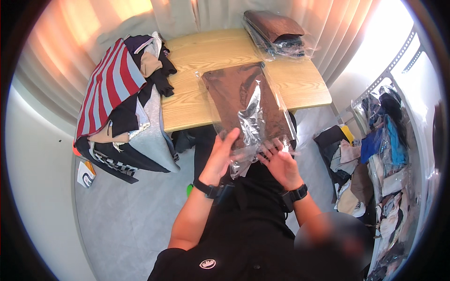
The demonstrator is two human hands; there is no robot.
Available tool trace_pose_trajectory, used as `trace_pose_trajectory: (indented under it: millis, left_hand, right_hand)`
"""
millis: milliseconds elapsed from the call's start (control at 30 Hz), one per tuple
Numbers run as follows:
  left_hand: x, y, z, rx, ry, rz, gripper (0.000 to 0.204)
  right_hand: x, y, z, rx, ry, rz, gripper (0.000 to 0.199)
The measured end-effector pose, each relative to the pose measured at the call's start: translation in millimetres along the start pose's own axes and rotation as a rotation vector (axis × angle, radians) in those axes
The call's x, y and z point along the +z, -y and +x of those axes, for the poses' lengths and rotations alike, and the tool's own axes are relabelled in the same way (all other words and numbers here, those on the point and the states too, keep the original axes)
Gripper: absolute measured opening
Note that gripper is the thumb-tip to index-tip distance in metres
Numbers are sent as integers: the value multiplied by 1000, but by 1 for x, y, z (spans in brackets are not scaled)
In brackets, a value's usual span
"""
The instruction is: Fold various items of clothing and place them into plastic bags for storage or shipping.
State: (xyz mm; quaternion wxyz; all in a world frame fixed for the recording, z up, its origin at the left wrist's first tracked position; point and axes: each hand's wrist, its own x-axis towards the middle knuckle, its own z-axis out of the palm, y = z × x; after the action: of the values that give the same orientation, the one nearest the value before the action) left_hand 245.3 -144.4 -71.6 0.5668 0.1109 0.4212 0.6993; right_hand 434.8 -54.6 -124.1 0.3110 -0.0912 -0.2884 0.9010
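Note:
A brown folded garment (229, 96) lies flat inside a clear plastic bag (252, 122), its far part on the wooden table and its near end hanging past the front edge toward me. My left hand (221, 153) grips the near left side of the bag, thumb on top and the other fingers partly hidden. At the near right corner, my right hand (282, 166) touches the loose plastic with its fingers spread. Crumpled clear film bunches between both hands, catching bright glare.
Heaped clothes, with a red-and-grey striped piece (112, 84) on top, cover the left of the wooden table (187, 51). Bagged garments (276, 30) are stacked at the back right. A metal rack (389, 70) with packed clothes and a pile of clothing (344, 159) stand to the right.

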Motion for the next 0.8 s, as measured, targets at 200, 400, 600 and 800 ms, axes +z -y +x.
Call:
trace_pose_trajectory:
  millis: [200, 400, 600, 800]
  left_hand:
    - [-16, 28, 15, 144, 19, 204, 42]
    - [-17, 52, 9, 277, 45, 278, 46]
    - [-45, 42, -14, 220, 545, 847, 90]
    - [-50, -9, -8, 690, 350, 1341, 34]
  right_hand:
    - [46, 15, 16, 123, -213, -107, 40]
    - [57, 12, 36, 238, -332, -90, 33]
    - [33, 16, 17, -92, -543, -305, 17]
    - [22, 79, 0, -359, -565, -470, 44]
